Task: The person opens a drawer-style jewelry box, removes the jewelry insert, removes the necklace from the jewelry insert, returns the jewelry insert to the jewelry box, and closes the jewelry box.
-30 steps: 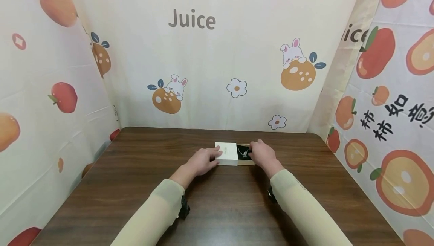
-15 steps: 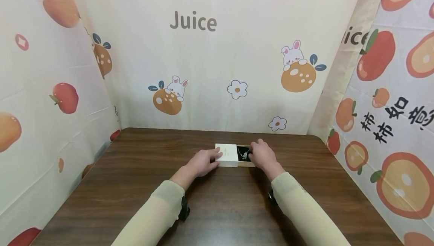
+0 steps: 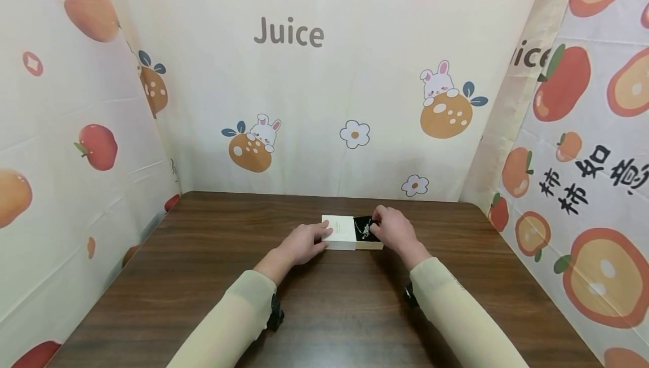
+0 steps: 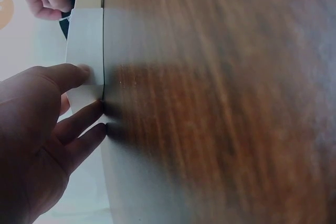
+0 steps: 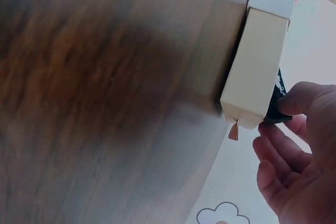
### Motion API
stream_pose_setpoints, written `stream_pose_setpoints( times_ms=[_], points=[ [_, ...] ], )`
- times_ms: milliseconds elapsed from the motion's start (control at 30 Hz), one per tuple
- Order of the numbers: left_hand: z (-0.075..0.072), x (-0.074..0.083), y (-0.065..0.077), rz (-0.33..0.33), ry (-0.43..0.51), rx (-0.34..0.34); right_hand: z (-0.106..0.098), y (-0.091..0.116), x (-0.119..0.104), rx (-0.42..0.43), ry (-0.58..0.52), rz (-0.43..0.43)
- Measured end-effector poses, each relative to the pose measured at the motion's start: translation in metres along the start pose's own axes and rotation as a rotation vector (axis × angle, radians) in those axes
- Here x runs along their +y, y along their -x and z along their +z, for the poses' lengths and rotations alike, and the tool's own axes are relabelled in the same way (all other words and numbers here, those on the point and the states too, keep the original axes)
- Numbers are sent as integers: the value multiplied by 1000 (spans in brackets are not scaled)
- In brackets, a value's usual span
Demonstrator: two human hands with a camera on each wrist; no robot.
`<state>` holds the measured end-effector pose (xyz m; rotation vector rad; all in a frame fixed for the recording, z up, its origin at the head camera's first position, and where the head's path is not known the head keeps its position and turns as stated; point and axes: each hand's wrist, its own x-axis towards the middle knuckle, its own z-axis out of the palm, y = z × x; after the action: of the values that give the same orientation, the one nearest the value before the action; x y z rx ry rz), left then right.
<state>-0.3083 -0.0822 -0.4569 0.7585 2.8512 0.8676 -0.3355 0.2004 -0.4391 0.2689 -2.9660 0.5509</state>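
Toward the back of the table lies a white sliding gift box, its white sleeve (image 3: 338, 231) on the left and its cream drawer (image 3: 369, 247) pulled partway out to the right. My left hand (image 3: 302, 242) holds the sleeve's left end, thumb on the near side in the left wrist view. A black pad (image 3: 359, 223) carrying a silver jewellery chain (image 3: 366, 231) sits in the drawer. With thumb and fingers, my right hand (image 3: 396, 230) pinches the pad's right end, tilted up above the drawer edge in the right wrist view. A brown ribbon tab (image 5: 234, 131) hangs at the drawer's end.
The dark wooden table (image 3: 324, 311) runs back to a printed curtain (image 3: 304, 86). More printed cloth hangs along the left side (image 3: 66, 187) and the right side (image 3: 588, 187).
My right hand has risen slightly and turned at the drawer, and the black pad's right end has come up with it. My left hand stays on the sleeve.
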Motion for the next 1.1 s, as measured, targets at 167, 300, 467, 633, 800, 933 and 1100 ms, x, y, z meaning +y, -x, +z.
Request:
stream_pose_setpoints(
  times_ms=[167,300,467,633,800,933,1100],
  points=[
    [1,0,-1,-3,-11,-2,-2,0,4,-37,-247,79],
    [1,-1,-1,-10,-5,-5,-10,3,5,-85,-436,147],
    [2,-1,-1,-10,9,-2,-20,7,6,-173,-499,210],
    [2,-1,-1,-9,2,2,-21,9,8,-189,-462,213],
    [2,0,0,-1,-9,-1,-21,8,11,-156,-444,197],
    [3,-1,-1,-1,-8,-6,-23,9,14,-147,-483,209],
    [2,0,-1,-7,-2,-3,-31,14,14,-146,-558,213]
  ],
)
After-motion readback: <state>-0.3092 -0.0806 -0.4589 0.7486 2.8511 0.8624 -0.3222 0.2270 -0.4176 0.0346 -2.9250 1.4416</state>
